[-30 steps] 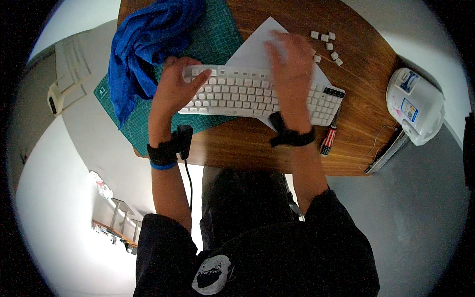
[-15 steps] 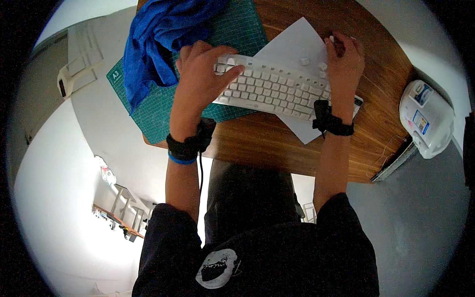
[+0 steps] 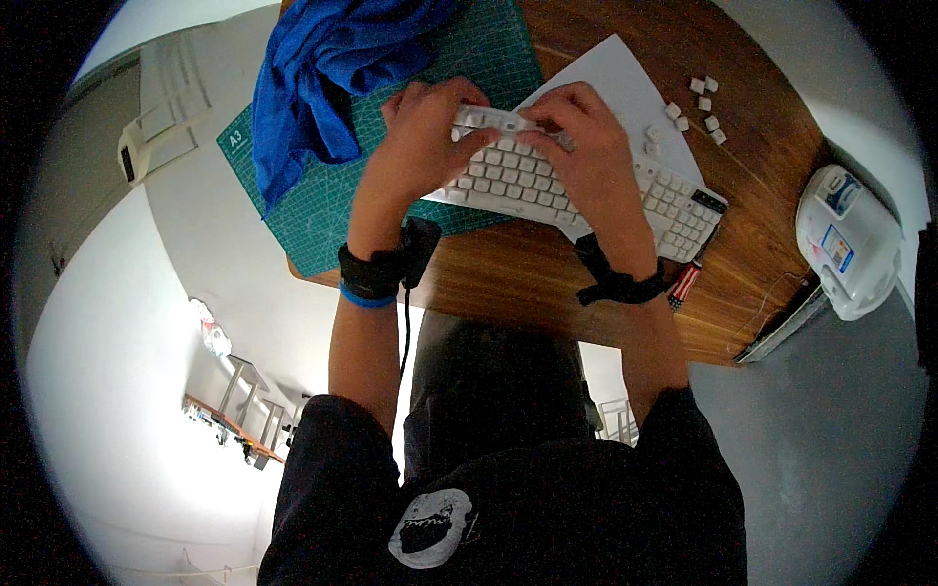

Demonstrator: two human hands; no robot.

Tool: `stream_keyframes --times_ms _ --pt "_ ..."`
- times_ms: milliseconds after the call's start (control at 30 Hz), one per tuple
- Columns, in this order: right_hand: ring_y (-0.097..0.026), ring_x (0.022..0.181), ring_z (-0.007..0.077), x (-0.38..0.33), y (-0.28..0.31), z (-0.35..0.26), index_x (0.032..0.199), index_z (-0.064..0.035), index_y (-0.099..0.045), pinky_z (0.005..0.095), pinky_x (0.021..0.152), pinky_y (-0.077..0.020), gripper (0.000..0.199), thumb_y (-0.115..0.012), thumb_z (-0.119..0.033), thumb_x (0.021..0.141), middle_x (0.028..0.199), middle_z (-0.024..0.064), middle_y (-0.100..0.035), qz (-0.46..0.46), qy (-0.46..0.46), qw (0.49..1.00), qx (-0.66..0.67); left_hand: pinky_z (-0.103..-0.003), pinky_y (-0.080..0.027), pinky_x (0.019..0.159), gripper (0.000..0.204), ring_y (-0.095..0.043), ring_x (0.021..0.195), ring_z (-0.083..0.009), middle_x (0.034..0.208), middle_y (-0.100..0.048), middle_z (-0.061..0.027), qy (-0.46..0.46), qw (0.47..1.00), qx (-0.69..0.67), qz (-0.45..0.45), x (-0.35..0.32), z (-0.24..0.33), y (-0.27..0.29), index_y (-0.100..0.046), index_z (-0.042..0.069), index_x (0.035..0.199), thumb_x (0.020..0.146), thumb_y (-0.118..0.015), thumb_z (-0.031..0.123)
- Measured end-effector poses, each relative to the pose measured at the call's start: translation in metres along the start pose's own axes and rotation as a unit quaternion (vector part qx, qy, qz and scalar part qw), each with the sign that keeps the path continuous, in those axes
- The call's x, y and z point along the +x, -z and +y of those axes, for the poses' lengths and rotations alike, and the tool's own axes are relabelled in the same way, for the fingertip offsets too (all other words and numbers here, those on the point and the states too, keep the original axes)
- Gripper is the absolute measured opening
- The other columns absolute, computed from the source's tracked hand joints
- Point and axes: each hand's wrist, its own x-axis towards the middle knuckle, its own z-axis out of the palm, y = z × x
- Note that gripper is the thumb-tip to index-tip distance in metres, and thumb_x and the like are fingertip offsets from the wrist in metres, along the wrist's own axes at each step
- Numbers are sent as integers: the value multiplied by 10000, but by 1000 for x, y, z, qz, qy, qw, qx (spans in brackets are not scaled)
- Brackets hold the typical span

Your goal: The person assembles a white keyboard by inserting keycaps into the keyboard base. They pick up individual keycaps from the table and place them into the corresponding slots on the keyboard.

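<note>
A white keyboard (image 3: 508,181) lies slanted across the desk, with keycaps absent along part of its back row. My left hand (image 3: 425,146) is closed around its left end, thumb over the keys and fingers behind the back edge. At the back row, left of the keyboard's middle, my right hand (image 3: 586,132) has its fingertips pinched together; what is between them is hidden. Several loose white keycaps (image 3: 704,104) are scattered on the wood to the right. A few more keycaps (image 3: 653,142) rest on the white paper (image 3: 611,73), which lies partly under the keyboard.
A green cutting mat (image 3: 303,220) covers the desk's left side, with a crumpled blue cloth (image 3: 308,88) on it. Red-and-black batteries or similar small cylinders (image 3: 687,283) lie by the keyboard's right end. A white plastic jug (image 3: 848,239) stands beyond the wooden desk's (image 3: 547,278) right edge.
My right hand has moved left from the loose keycaps to the keyboard's back row, uncovering the keycaps and the keyboard's right end. My left hand still holds the left end.
</note>
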Motion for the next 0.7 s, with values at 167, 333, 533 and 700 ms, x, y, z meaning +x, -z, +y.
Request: stream_keyframes --times_ms 167,333,533,700 --pt "-667 1046 349 -5 -16 3 1036 -54 -735 444 911 -561 184 -761 -161 888 1051 116 -653 -4 -16 1000 -16 -515 -440 1063 432 -659 1173 -361 1186 -755 -76 0 1000 -17 -15 3 -3 2 -743 187 1223 879 -832 433" --pt "-661 1057 347 -1 -19 7 1001 -67 -747 446 911 -564 150 -760 -160 884 1054 112 -669 9 7 1000 -20 -507 -347 1093 373 -623 1172 -320 1142 -764 -49 20 999 -45 -7 7 -1 -3 -806 225 1159 871 -842 459" --pt "-663 1050 336 1 -17 4 974 -100 -760 458 896 -568 155 -788 -193 853 1025 99 -677 4 12 998 -63 -504 -335 1110 362 -622 1178 -327 1123 -770 -64 38 999 -36 -4 9 -2 -10 -820 221 1146 877 -836 463" --pt "-658 1042 334 4 -18 5 931 -107 -765 471 887 -560 157 -798 -229 838 1002 97 -666 -9 -12 997 -80 -516 -324 1130 341 -622 1194 -341 1139 -776 -82 46 998 -40 2 11 0 -12 -833 209 1112 875 -840 454"
